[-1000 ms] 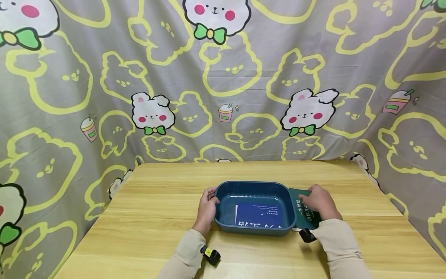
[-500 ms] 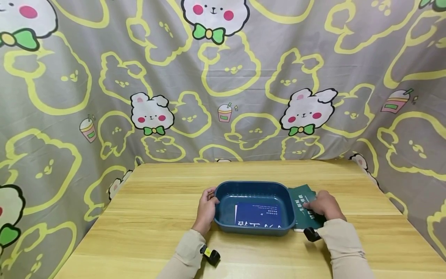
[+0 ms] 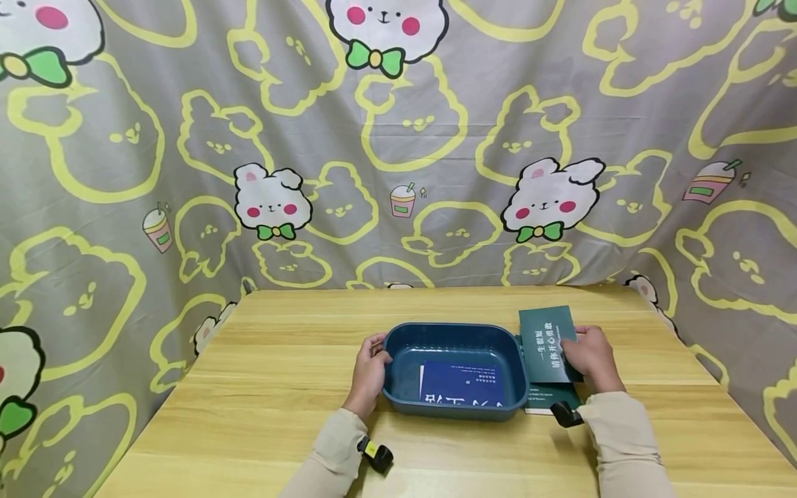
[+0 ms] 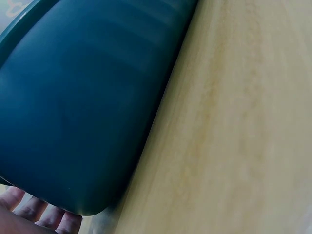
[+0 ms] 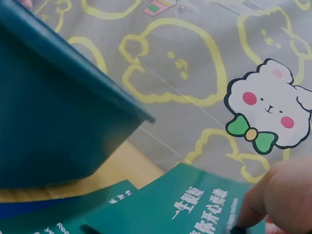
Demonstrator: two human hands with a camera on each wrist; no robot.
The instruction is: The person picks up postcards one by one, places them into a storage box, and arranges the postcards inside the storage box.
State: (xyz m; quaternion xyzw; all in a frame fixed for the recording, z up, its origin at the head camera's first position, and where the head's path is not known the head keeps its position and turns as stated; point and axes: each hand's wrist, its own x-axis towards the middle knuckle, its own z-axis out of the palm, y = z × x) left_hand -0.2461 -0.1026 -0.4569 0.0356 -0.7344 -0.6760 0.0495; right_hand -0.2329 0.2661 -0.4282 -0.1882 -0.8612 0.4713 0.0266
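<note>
Step in hand, by judgement: lifting the upper green booklet (image 3: 540, 339) clear of the lower green booklet (image 3: 544, 395), beside the right end of the blue bin (image 3: 448, 413). Right hand (image 3: 591, 354): fingers closed in a pinch on the upper green booklet. Left hand (image 3: 369, 375): fingers curled on the bin's left end. 1 blue booklet (image 3: 462, 382) lies inside. Next move likely calls for a firm pinch and rim clearance.

A curtained booth — cartoon cloth (image 3: 429, 187) surrounding a wood-grain table (image 3: 299, 346).
</note>
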